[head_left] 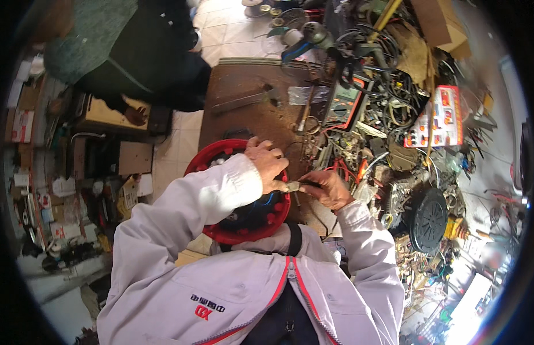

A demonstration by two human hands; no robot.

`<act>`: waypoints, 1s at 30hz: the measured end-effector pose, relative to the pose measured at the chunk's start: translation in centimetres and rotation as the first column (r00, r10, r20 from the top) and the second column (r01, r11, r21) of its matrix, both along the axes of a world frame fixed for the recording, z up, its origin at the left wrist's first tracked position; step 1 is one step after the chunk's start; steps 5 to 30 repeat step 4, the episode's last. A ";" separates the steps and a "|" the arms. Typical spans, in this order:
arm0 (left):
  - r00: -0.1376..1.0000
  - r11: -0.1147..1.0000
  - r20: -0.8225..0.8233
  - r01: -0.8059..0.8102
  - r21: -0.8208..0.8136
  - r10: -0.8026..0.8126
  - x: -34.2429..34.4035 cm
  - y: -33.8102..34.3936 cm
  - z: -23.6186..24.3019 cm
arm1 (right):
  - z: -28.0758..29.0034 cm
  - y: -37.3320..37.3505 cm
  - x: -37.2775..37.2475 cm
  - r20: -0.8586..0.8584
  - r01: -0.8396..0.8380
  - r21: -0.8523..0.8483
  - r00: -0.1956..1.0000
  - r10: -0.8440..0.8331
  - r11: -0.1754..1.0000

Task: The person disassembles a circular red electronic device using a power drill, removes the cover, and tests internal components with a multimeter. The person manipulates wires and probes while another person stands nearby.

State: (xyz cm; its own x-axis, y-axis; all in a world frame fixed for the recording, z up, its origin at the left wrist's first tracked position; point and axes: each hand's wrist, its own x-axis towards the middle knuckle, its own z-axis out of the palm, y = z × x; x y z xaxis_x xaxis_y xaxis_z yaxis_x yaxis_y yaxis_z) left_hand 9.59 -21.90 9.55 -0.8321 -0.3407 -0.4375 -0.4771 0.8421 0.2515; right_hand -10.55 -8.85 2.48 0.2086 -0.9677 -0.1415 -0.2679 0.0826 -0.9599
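Note:
A round red housing [278, 221] with a dark inside lies on its back in front of me, its near edge close to my lap. Over its right rim, my left hand [265, 164] is closed, fingers curled, thumb side against a small pale block-shaped piece [292, 186]. My right hand [331, 190] pinches the other end of that piece just right of the rim. What exactly the piece is cannot be made out. A thin blue wire [270, 199] shows inside the housing below my left hand. My left sleeve hides much of the housing's middle.
Beyond the housing, a hammer [244, 100] lies on the brown tabletop [226, 80]. A red-edged multimeter [344, 102], tangled cables and a black round cover [429, 219] crowd the right. Another person [157, 52] stands at the far left, a hand [135, 115] hanging down.

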 end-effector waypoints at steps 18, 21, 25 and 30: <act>0.966 0.991 -0.219 -0.135 0.026 0.137 2.1 0.4 2.5 | 1.4 -0.7 0.0 0.073 -0.070 0.255 0.996 0.053 0.964; 0.966 0.991 -0.219 -0.135 0.026 0.137 2.1 0.4 2.5 | 1.4 -0.7 0.0 0.073 -0.070 0.255 0.996 0.053 0.964; 0.966 0.991 -0.219 -0.135 0.026 0.137 2.1 0.4 2.5 | 1.4 -0.7 0.0 0.073 -0.070 0.255 0.996 0.053 0.964; 0.966 0.991 -0.219 -0.135 0.026 0.137 2.1 0.4 2.5 | 1.4 -0.7 0.0 0.073 -0.070 0.255 0.996 0.053 0.964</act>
